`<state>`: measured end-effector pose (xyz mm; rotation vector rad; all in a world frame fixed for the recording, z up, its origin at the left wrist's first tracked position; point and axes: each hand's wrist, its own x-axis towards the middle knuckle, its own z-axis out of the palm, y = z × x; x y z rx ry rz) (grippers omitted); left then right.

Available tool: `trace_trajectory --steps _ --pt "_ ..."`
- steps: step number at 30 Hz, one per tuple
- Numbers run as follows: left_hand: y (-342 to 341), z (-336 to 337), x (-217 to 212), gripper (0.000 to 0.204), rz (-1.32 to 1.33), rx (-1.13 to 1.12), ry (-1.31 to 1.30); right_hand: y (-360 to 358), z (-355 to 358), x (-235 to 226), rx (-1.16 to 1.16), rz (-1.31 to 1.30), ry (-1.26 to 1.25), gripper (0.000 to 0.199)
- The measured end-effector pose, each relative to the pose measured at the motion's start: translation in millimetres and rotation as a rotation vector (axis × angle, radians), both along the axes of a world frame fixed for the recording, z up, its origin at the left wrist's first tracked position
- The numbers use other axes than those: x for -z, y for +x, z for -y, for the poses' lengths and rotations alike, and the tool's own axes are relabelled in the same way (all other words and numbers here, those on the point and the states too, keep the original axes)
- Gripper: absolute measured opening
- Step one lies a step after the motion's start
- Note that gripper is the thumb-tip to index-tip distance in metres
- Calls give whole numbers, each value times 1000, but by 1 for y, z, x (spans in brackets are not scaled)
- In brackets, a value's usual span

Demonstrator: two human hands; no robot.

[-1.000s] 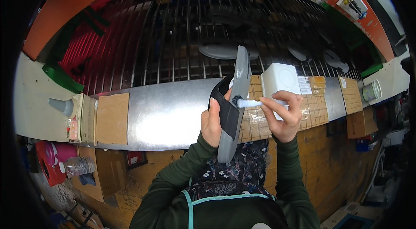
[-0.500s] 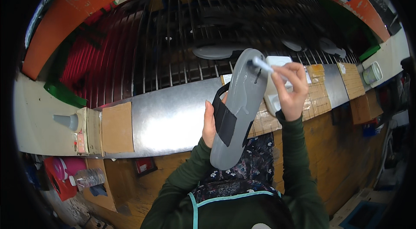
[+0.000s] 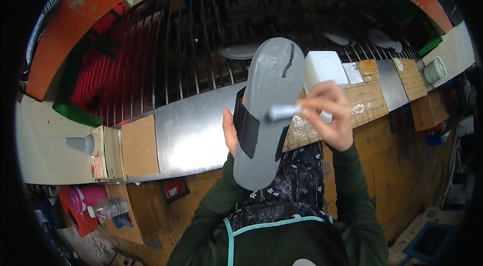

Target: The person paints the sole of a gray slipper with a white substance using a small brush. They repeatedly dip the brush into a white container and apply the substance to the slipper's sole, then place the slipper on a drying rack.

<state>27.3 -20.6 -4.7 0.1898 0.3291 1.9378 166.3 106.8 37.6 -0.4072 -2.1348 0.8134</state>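
Observation:
A grey shoe sole (image 3: 266,80) stands tilted in front of me, its broad face turned up, with a wet sheen near its far end. Black strap pieces (image 3: 247,133) wrap its lower half, and a black strip (image 3: 289,60) lies in a slot near the top. Around the sole's left edge my left hand (image 3: 230,133) is closed, its fingers mostly hidden behind. My right hand (image 3: 329,115) pinches a small brush (image 3: 286,111) with a pale handle, slightly blurred. Its dark tip is at the sole's middle. Behind that hand stands a white plastic container (image 3: 324,66).
Beyond the metal ledge (image 3: 186,135) runs a rack of metal bars (image 3: 166,55) with several grey soles on it, glowing red at left. Cardboard (image 3: 140,146) lies on the ledge at left. A plastic bottle (image 3: 109,207) is lower left, a white tub (image 3: 434,71) far right.
My right hand has brought the brush down from the sole's far end to its middle. The sole has shifted slightly left and stands more upright, uncovering more of the white container.

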Motion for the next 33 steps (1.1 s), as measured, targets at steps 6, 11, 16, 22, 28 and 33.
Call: trace_trajectory --steps 6,11,16,22,28,33 --pt "-10 6 6 72 84 81 20 -3 21 28 195 -31 -53 15" --pt "-7 -3 7 65 -168 -209 -154 5 50 42 -4 -49 -518 14" --pt "-4 -10 7 67 -657 -476 -352 5 71 50 39 -137 -559 16" --pt "-2 -2 14 68 -951 -499 -456 -1 75 58 123 -150 -545 16" --pt "3 -6 23 61 -990 -603 -457 -8 63 59 244 -109 -301 18" --pt "1 -3 22 66 -1016 -516 -432 -11 52 58 367 -56 -119 20"
